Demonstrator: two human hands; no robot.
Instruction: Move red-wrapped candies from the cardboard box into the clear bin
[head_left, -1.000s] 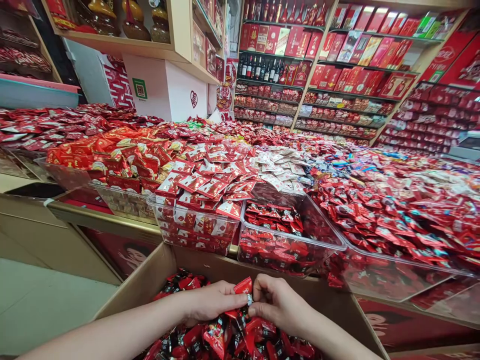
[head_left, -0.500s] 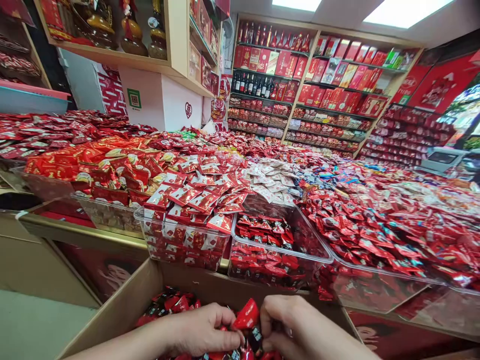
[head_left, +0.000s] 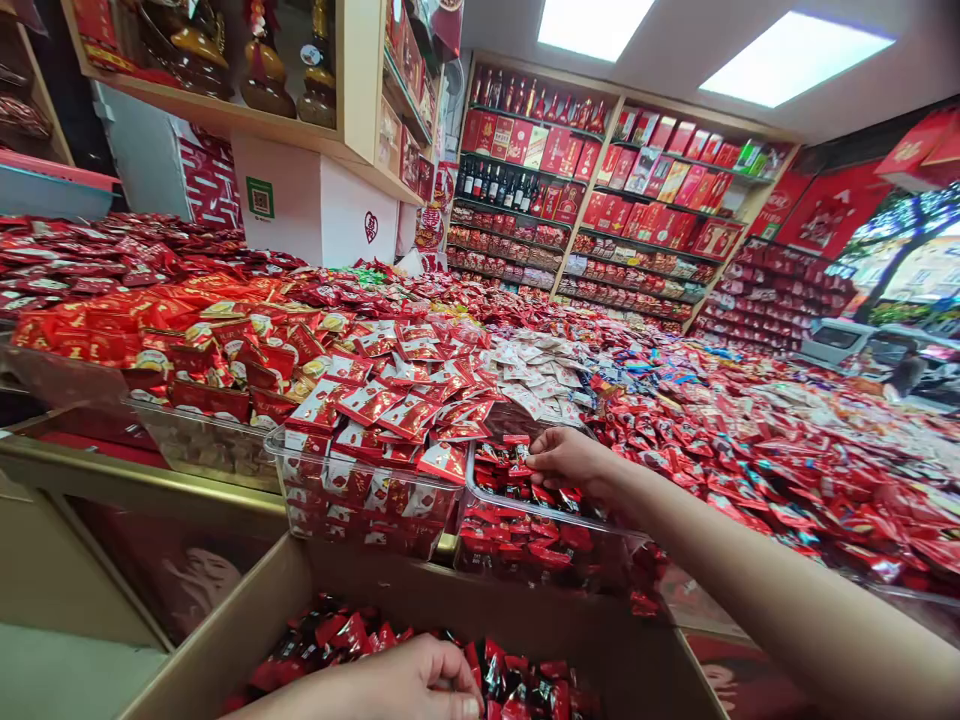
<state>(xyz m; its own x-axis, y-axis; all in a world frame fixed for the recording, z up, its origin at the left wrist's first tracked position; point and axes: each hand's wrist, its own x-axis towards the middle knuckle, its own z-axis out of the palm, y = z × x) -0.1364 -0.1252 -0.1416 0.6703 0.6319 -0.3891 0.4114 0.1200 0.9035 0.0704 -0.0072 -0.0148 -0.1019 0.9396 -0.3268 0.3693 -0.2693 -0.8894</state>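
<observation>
right hand (head_left: 574,462) pinches red packet (head_left: 517,453) at fingertips | within clear bin (head_left: 536,508) | left hand (head_left: 409,685): can't tell

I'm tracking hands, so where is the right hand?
In the head view, the right hand is right of centre, over the partly filled clear bin beyond the cardboard box.

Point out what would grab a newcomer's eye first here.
First, the heaped red packets spread wide across the view, with a pale patch of white packets mid-heap. Then the right hand, reaching into a clear tub at the heap's near edge, while the left hand is low in the cardboard box. Behind, tall shelves hold bottles and red boxes.
</observation>
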